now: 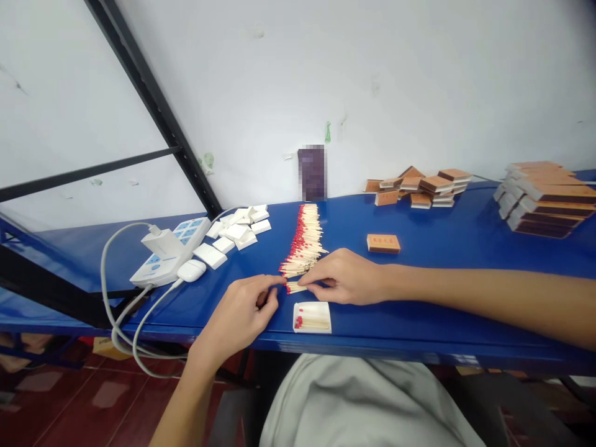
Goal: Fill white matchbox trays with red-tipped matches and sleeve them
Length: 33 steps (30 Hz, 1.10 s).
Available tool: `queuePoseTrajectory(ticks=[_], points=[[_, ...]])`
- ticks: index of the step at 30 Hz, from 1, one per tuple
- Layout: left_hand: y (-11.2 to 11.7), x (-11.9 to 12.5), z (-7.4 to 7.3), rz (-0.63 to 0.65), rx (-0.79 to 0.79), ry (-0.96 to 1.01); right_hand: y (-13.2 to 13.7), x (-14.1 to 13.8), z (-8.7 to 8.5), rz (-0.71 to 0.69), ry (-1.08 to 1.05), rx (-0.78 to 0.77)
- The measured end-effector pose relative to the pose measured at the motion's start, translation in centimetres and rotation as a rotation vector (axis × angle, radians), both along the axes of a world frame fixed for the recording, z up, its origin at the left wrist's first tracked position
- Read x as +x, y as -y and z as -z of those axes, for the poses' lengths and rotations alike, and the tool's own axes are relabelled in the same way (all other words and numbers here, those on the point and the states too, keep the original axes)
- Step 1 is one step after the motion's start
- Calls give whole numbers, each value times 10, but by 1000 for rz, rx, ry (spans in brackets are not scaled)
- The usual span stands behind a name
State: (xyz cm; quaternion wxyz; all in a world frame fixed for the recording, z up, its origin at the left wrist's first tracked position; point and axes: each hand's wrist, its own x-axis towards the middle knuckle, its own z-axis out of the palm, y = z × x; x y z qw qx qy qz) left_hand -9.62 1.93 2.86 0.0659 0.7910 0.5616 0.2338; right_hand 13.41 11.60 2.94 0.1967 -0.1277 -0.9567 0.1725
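A small group of red-tipped matches (pixel 293 287) lies on the blue table between my hands. My right hand (pixel 347 277) comes in from the right, thumb and index finger closed around the plain ends of these matches. At the red heads rests the outstretched index fingertip of my left hand (pixel 244 310). Its thumb is apart from the index, and nothing shows between them. Beyond my fingers stretches a long heap of matches (pixel 307 239), heads mostly to the left. Just in front of my hands sits a white inner matchbox tray (pixel 328 320), holding several matches with heads to the left.
White trays (pixel 237 232) are piled at the left, beside a power strip (pixel 158 270) with cables. One closed matchbox (pixel 383 243) lies beyond my right forearm. More matchboxes form a loose pile (pixel 435 184) and a stack (pixel 544 198) at the right. A black metal post (pixel 158 99) rises left.
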Motion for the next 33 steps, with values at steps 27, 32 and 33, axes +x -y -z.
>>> queuePoseTrajectory(ticks=[27,32,33], points=[[0,-1,1,-9,-32,39,-2,0,2,-12,38,-5],[0,-1,1,-5,-44,50,-1,-1,0,-34,23,-4],[-1,-1,1,-3,-49,49,-1,-1,-1,-27,23,-5]])
